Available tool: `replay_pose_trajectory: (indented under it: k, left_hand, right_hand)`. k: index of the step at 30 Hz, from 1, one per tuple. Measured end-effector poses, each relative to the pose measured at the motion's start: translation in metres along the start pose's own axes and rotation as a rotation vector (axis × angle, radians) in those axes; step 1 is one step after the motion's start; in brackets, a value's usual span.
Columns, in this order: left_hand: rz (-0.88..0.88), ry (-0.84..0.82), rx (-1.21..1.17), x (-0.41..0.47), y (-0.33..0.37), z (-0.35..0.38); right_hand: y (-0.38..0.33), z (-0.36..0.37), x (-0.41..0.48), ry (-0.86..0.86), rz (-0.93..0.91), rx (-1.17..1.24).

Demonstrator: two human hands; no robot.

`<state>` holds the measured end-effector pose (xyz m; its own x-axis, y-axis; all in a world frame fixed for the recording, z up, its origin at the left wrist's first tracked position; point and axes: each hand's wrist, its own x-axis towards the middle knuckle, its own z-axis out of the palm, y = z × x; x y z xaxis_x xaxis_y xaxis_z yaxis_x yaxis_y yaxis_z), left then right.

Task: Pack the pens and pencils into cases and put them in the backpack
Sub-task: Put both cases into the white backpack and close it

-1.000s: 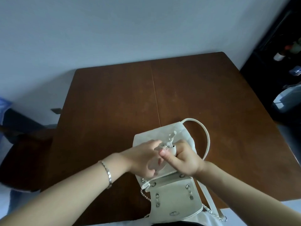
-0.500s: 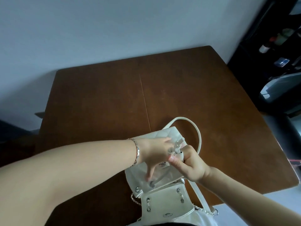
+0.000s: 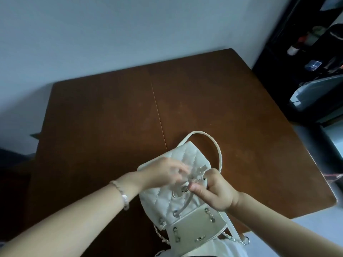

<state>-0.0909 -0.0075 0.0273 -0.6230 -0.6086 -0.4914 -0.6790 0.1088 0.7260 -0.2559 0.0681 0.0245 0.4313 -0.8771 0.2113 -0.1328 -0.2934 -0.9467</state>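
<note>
A small white quilted backpack (image 3: 187, 158) lies on the brown table (image 3: 111, 127) near its front edge, with the flap (image 3: 196, 227) folded toward me and a carry strap (image 3: 213, 143) looping behind it. My right hand (image 3: 215, 191) pinches the white drawstring (image 3: 194, 175) and its toggle at the bag's mouth. My left hand (image 3: 163, 173), blurred by motion, has its fingers on the same drawstring from the left. No pens, pencils or cases are visible.
A dark shelf unit (image 3: 306, 52) with bottles and a grey box stands at the right. A chain strap (image 3: 235, 240) hangs off the table's front edge. A dark chair (image 3: 11, 173) sits at the left.
My left hand has lifted from the bag's front panel up to the drawstring. The right hand stays pinched at the toggle. The camera view has shifted slightly.
</note>
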Motion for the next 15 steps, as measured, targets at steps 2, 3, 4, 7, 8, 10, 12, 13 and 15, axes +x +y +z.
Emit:
replay_pose_trajectory:
  k: [2, 3, 4, 7, 8, 10, 12, 13, 15]
  left_hand:
    - [0.033, 0.136, -0.221, -0.017, 0.006, -0.013]
    - [0.073, 0.163, -0.261, -0.028, 0.014, -0.02]
    - [0.134, 0.15, -0.24, -0.042, 0.025, -0.026]
    - [0.247, 0.162, 0.097, -0.062, 0.048, -0.024]
    - [0.272, 0.196, 0.279, -0.063, 0.053, -0.02]
    - [0.257, 0.241, 0.393, -0.062, 0.055, -0.013]
    - [0.283, 0.288, 0.369, -0.059, 0.05, -0.006]
    - [0.297, 0.322, 0.347, -0.058, 0.048, -0.003]
    - [0.319, 0.394, 0.301, -0.056, 0.045, -0.001]
  right_hand:
    - [0.0, -0.002, -0.001, 0.025, 0.117, 0.025]
    - [0.0, -0.002, -0.002, -0.001, 0.131, 0.038]
    - [-0.001, 0.001, 0.0, -0.021, 0.173, 0.03]
    - [0.001, 0.009, 0.005, -0.103, 0.244, 0.023]
    - [-0.001, 0.012, 0.007, -0.13, 0.245, 0.019]
    - [-0.002, 0.018, 0.01, -0.154, 0.23, 0.004]
    - [-0.003, 0.02, 0.011, -0.125, 0.229, -0.039]
    - [-0.005, 0.021, 0.01, -0.103, 0.226, -0.084]
    - [-0.009, 0.023, 0.008, -0.032, 0.207, -0.156]
